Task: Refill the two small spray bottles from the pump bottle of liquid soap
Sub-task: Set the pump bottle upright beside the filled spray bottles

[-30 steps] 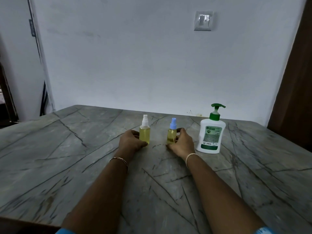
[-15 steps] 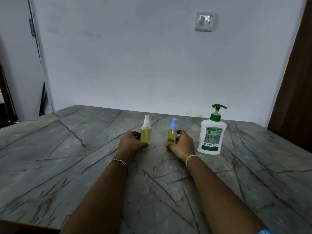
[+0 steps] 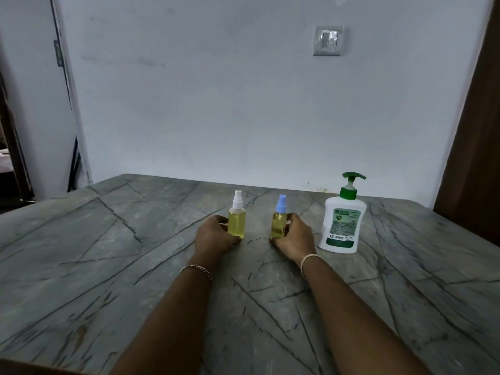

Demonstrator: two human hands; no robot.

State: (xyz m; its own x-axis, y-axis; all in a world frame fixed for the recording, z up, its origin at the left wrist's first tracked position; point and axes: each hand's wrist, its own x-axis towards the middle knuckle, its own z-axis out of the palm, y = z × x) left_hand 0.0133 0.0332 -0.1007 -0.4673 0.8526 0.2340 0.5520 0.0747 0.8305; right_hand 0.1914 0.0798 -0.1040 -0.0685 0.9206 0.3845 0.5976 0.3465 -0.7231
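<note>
Two small spray bottles of yellow liquid stand upright on the grey marble table (image 3: 108,266). The white-capped spray bottle (image 3: 237,219) is on the left, and my left hand (image 3: 215,235) holds its lower body from the left with curled fingers. My right hand (image 3: 295,238) holds the blue-capped spray bottle (image 3: 279,221) from the right. To the right of both stands the white pump bottle (image 3: 341,226) with a green pump head, untouched.
A white wall runs behind the table's far edge, with a light switch (image 3: 327,40) high on it. A dark wooden panel (image 3: 470,158) rises at the right and a doorway (image 3: 16,147) opens at the left.
Both hands stay on the spray bottles. The view has tilted slightly, so everything sits a little lower in the frame.
</note>
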